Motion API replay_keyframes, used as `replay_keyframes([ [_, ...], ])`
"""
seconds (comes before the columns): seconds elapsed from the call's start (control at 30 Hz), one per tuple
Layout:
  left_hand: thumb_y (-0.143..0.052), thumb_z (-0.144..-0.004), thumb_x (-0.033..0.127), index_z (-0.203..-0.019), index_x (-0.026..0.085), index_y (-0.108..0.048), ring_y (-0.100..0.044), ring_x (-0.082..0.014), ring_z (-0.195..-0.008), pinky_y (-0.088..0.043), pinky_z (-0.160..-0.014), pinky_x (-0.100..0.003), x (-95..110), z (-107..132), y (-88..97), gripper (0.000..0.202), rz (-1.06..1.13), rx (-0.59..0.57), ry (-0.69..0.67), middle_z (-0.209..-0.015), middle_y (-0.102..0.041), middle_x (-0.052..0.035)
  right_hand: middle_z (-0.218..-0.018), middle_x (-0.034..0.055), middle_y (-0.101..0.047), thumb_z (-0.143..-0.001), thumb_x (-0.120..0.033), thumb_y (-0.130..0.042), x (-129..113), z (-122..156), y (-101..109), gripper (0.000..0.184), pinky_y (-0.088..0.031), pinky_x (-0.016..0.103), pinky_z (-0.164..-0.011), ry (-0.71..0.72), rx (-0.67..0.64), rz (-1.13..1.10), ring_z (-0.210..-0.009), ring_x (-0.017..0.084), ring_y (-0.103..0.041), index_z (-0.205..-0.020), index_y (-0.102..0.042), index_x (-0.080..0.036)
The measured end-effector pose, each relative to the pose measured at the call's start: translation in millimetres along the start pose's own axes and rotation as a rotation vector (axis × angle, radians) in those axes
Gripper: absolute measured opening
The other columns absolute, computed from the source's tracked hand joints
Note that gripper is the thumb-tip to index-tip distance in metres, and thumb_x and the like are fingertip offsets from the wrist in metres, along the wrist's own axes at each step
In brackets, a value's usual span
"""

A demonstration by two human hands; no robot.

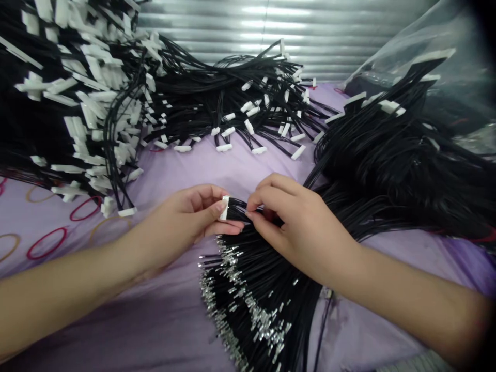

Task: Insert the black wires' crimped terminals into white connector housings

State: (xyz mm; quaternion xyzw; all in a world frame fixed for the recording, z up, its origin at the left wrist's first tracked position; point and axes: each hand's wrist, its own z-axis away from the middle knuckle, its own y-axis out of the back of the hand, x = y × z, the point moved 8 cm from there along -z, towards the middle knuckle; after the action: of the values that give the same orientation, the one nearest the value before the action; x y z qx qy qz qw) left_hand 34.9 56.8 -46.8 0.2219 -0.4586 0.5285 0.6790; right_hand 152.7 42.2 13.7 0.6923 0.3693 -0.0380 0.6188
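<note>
My left hand pinches a small white plug connector between thumb and fingers. Several black wires run from the connector's right side toward my right hand. The fingertips of that hand are pinched on black wire just right of the connector; the exact strand is partly hidden by the fingers. Below both hands fans a thick bundle of loose black wires, their bare ends tipped with shiny metal terminals.
Finished-looking cables with white connectors pile up at the left, and more cables lie along the back. Another black wire heap sits at right by a clear plastic bag. Rubber bands lie on the purple cloth.
</note>
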Motion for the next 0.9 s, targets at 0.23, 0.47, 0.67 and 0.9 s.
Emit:
replay_keyframes([
  [0.23, -0.06, -0.078, 0.024, -0.086, 0.015, -0.054, -0.067, -0.0079, -0.074, -0.055, -0.076, -0.018, 0.8, 0.5, -1.4, 0.013, -0.035, 0.028, 0.06, -0.078, -0.063, 0.0027, -0.09, 0.0058, -0.052, -0.087, -0.019, -0.048, -3.6, -0.6, -8.2, 0.016, -0.045, 0.027, -0.072, 0.056, -0.105, 0.112, -0.078, 0.013, -0.053, -0.087, -0.062, -0.013],
  [0.47, -0.058, -0.08, 0.022, -0.082, 0.013, -0.056, -0.064, -0.0059, -0.075, -0.052, -0.083, -0.021, 3.2, 2.7, -4.4, 0.009, -0.011, 0.016, 0.027, -0.079, -0.063, 0.0021, -0.09, 0.0061, -0.054, -0.09, -0.023, -0.043, -7.5, -2.0, -12.5, 0.024, -0.045, 0.028, -0.067, 0.063, -0.141, 0.205, -0.073, 0.013, -0.053, -0.088, -0.064, -0.013],
  [0.67, -0.057, -0.081, 0.021, -0.085, 0.012, -0.056, -0.066, -0.0068, -0.074, -0.053, -0.081, -0.02, 3.7, 5.1, -5.0, 0.011, -0.021, 0.006, 0.023, -0.081, -0.064, 0.0006, -0.092, 0.0081, -0.052, -0.09, -0.018, -0.041, -13.7, -2.8, -15.6, 0.02, -0.043, 0.029, -0.065, 0.097, -0.149, 0.371, -0.071, 0.014, -0.05, -0.089, -0.06, -0.011],
  [0.9, -0.059, -0.079, 0.018, -0.08, 0.012, -0.06, -0.064, -0.0056, -0.074, -0.053, -0.081, -0.02, 3.0, 2.6, -5.0, 0.007, 0.033, 0.01, 0.036, -0.078, -0.065, 0.0017, -0.078, 0.0058, -0.052, -0.088, -0.014, -0.042, -20.0, -1.0, -13.5, 0.015, -0.039, 0.032, -0.063, 0.138, -0.034, 0.442, -0.071, 0.019, -0.05, -0.081, -0.055, -0.014],
])
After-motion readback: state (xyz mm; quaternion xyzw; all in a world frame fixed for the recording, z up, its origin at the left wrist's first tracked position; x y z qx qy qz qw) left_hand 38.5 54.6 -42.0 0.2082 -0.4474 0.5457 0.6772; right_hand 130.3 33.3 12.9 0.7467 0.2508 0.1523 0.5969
